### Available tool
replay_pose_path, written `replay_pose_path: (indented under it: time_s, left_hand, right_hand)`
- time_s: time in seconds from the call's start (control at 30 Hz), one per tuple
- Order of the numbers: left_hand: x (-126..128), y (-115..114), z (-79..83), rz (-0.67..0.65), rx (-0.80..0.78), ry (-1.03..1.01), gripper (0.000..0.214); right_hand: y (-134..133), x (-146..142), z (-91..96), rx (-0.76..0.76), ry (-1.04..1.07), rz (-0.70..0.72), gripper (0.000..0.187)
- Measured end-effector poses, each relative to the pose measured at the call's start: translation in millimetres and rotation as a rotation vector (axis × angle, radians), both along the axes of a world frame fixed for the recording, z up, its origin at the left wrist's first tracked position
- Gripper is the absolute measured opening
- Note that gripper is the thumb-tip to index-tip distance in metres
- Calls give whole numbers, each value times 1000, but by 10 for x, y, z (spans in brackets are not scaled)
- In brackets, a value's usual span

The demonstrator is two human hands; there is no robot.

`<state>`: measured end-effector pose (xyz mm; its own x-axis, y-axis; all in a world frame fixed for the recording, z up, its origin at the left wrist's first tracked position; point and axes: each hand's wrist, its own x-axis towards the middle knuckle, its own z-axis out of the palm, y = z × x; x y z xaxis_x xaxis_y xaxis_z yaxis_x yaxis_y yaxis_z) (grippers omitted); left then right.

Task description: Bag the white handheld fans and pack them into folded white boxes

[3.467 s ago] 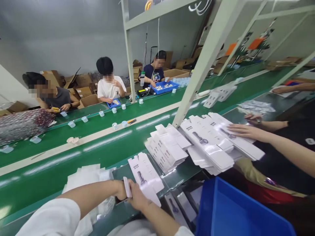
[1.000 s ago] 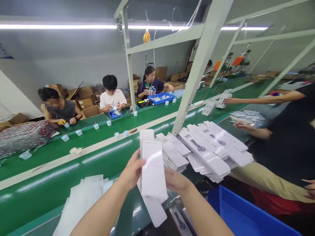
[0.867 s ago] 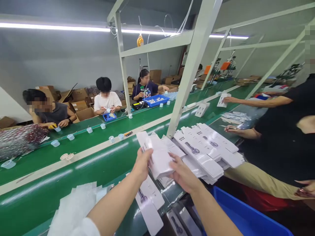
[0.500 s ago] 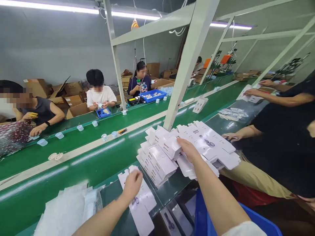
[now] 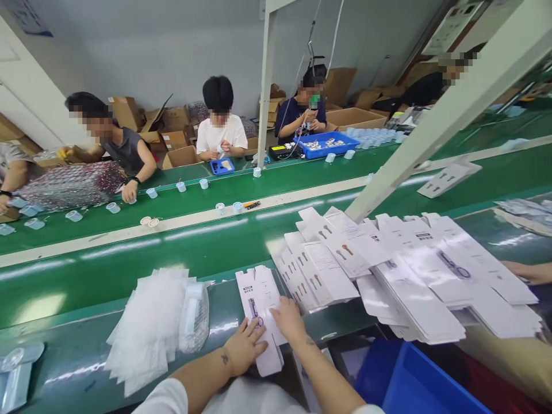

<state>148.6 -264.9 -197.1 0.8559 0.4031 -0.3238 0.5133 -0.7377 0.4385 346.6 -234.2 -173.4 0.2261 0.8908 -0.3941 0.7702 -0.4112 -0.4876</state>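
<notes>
A flat white printed box blank (image 5: 262, 292) with a dark tool picture lies on the bench before me. My left hand (image 5: 245, 348) rests on its lower left part, fingers spread. Against its right side, my right hand (image 5: 290, 323) touches the blank with fingers stretched out; its fingertips are only partly visible. Just to the right sit folded white boxes (image 5: 330, 273) in an overlapping pile. Beyond them is a thick stack of flat box blanks (image 5: 431, 276).
Left of me lie translucent bags (image 5: 150, 322) and a bubble-wrapped item (image 5: 195, 313). A green conveyor (image 5: 207, 241) runs across, with a slanted white post (image 5: 414, 126) on the right. A blue bin (image 5: 426, 379) stands below the bench edge. Co-workers sit opposite; another person's hand (image 5: 524, 271) is at right.
My view has swung left. My right hand has left the folded box pile and come to the single blank. My left hand has gone from closed above the blank to spread on it.
</notes>
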Motion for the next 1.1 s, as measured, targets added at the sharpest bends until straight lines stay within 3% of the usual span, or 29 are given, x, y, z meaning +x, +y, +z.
replay_pose_path:
  time_s: [0.13,0.27,0.4,0.53,0.73,0.97,1.03,1.1]
  left_hand:
    - [-11,20,26,24,-53,-2,60]
    - [-40,50,107,-30,-107,34,75]
    - [-98,8,83,-43,-118,46,81]
    - [-130,34,32,-34,-145,10,79]
    - [-190,153,97,-23,-280,46,76]
    - [-214,24,153,26,-361,48,79]
    - [-198,26,248,120,-425,-40,70]
    - [-181,98,386,402,-461,-270,52]
  right_hand:
    - [96,67,-113,-22,-24,-7,28]
    - [144,-4,-148,-51,-69,-60,53]
    - [133,-139,-139,-15,-124,-66,49]
    - [116,-185,-114,-10,-138,-63,43]
    - [159,-142,-142,-79,-115,-92,46]
    - [173,-182,-63,-97,-70,-141,42]
    - [183,-183,-2,-80,-2,-142,35]
    - [176,-181,79,-41,108,-127,29]
